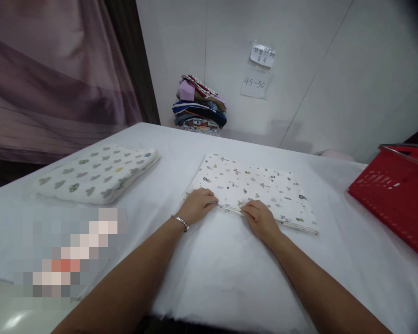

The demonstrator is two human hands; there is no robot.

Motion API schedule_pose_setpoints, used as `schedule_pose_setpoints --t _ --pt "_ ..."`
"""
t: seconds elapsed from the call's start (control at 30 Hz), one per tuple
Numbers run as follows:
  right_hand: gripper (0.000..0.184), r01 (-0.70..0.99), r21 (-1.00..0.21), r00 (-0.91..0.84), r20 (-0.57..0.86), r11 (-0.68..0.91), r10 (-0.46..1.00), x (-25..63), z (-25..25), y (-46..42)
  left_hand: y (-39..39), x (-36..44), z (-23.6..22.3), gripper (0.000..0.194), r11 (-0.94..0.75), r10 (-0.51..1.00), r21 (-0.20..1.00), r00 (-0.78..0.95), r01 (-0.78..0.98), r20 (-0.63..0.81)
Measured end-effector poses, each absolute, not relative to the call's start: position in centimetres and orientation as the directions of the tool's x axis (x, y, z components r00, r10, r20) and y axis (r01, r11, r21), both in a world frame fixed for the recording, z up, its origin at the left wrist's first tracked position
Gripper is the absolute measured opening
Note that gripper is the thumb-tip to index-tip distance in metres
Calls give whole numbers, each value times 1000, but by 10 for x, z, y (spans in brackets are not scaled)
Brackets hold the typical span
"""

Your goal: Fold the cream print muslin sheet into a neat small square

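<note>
A folded white cloth [254,185] with a small print of palm trees and animals lies flat on the white-covered table [209,269]. My left hand [199,204], with a bracelet at the wrist, is closed at the cloth's near edge by its left corner. Along the same edge, nearer the middle, my right hand [259,218] has its fingers pinched on the layers. The fingertips of both hands are partly hidden. To the left, apart from both hands, rests a thicker folded white cloth [94,174] with grey cloud shapes.
A red basket [397,185] with a metal handle stands at the right edge. Behind the table's far edge rises a stack of folded clothes [200,104]. Paper notes [254,86] hang on the wall. A pinkish curtain [55,79] hangs at left; a blurred-out patch covers the lower left.
</note>
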State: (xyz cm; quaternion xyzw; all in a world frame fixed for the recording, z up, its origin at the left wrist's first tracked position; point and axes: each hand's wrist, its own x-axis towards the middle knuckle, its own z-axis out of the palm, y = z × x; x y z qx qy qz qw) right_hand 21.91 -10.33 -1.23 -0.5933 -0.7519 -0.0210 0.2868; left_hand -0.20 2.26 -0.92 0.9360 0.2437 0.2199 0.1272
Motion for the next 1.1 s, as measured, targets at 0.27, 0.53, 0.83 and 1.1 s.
schedule_pose_setpoints --t 0.27,0.53,0.83,1.1 --pt "22 919 -253 -139 510 302 849 218 -14 -104 21 -1 -10 25 -834 538 349 768 427 347" --pt "23 916 -273 -152 441 294 885 217 -11 -107 21 -2 -9 22 -833 535 366 774 416 338" --pt "22 884 -400 -58 418 241 907 216 -10 -107 22 -2 -11 22 -837 530 363 773 410 348" --pt "19 885 -387 -86 412 260 907 218 -11 -106 22 -1 -10 21 -835 535 356 773 420 341"
